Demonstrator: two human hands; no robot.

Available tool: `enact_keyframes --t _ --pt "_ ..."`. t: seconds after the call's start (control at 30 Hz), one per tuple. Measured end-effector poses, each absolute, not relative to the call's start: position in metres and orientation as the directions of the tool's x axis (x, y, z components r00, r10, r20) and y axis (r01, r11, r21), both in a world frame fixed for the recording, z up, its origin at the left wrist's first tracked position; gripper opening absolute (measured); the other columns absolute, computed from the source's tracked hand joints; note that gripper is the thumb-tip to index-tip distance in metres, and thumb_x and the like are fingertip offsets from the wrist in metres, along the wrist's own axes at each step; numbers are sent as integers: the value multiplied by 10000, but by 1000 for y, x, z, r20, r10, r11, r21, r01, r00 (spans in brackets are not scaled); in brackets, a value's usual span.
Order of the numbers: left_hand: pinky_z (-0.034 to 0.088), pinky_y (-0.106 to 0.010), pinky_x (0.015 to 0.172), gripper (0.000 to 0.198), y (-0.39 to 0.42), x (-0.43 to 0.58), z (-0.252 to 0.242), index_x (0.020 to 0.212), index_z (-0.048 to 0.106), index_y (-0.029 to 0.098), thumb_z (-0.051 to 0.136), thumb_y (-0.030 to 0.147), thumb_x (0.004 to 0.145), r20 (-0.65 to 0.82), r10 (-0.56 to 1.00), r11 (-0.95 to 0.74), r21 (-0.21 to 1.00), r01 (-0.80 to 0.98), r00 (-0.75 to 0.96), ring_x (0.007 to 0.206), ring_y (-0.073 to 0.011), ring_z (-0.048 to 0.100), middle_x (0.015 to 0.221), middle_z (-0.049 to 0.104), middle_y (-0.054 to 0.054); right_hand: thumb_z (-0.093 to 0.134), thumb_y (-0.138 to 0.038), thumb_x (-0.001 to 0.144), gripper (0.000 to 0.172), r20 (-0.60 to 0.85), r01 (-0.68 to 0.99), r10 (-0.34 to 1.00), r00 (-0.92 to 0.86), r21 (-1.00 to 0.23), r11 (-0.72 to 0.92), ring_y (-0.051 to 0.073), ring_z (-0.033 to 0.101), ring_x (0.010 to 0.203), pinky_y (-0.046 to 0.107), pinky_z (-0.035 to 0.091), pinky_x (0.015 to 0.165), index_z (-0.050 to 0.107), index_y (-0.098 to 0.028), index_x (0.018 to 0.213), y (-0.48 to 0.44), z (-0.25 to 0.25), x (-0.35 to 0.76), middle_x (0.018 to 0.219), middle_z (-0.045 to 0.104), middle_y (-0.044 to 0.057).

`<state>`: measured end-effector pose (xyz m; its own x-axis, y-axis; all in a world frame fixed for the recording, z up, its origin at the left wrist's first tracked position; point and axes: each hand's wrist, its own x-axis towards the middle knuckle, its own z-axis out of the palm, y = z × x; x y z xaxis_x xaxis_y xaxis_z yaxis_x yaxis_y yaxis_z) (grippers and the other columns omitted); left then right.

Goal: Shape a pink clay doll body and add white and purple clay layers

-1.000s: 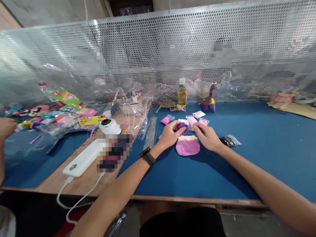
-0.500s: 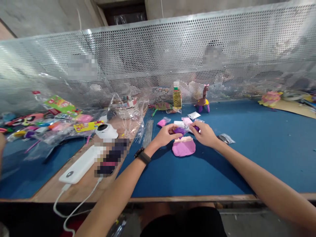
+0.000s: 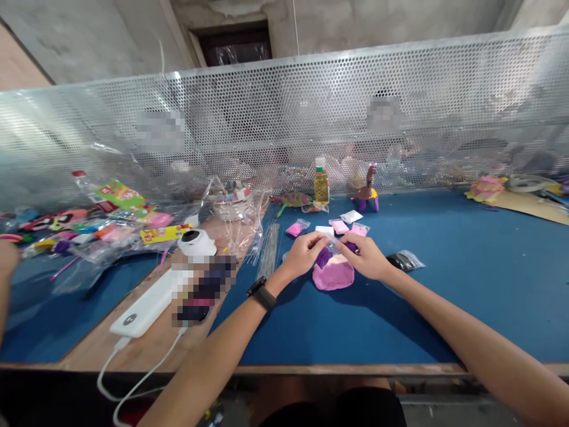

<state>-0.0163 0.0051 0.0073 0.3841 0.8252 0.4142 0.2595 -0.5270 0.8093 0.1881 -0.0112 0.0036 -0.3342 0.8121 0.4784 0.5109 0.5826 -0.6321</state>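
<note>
My left hand (image 3: 306, 255) is closed at the fingertips on a small clear plastic bag (image 3: 331, 243). A lump of purple clay (image 3: 324, 257) shows just under its fingers, seemingly in the bag. Facing it, my right hand (image 3: 367, 258) pinches the bag's other side, and more purple clay (image 3: 351, 247) is tucked in its fingers. Below both hands lies a flattened pink clay piece (image 3: 333, 277) with a paler upper edge. Small packets surround the far side: a bright pink one (image 3: 294, 229), a light pink one (image 3: 339, 226) and a white one (image 3: 351, 216).
Thin wires (image 3: 268, 249) lie left of my hands. At the back stand an oil bottle (image 3: 320, 185) and a long-necked clay animal (image 3: 368, 193). A bag of black clay (image 3: 405, 260) is at right. A power bank (image 3: 149, 305) is at left, and another person's hand (image 3: 8, 258) shows at the edge.
My hands have come closer together, with the clear bag now between their fingertips. The purple lump hangs lower beneath my left fingers. The whole view has shifted slightly down.
</note>
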Motion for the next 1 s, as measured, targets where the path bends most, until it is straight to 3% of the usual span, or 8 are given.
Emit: enact_keyframes --t 0.33,0.7,1.0 --pt "429 -241 666 356 -1 -13 4 844 652 148 488 429 986 425 822 -536 803 262 379 722 -143 574 778 642 -26 577 -353 920 245 492 474 811 -317 -658 585 160 616 695 276 443 678 714 -193 793 -14 8 186 781 716 24" --pt "456 -266 699 437 1 -13 3 809 658 147 444 481 993 410 848 -506 815 283 338 743 -166 587 791 665 -48 575 -341 907 244 505 496 800 -324 -629 599 159 602 663 275 428 646 697 -191 757 -15 10 189 752 709 23" --pt "424 -244 635 372 -4 -11 7 826 651 155 498 463 966 438 826 -541 793 282 354 685 -144 547 760 638 -32 605 -388 897 241 478 468 826 -299 -681 563 180 635 702 288 462 670 721 -200 803 -17 11 186 798 732 30"
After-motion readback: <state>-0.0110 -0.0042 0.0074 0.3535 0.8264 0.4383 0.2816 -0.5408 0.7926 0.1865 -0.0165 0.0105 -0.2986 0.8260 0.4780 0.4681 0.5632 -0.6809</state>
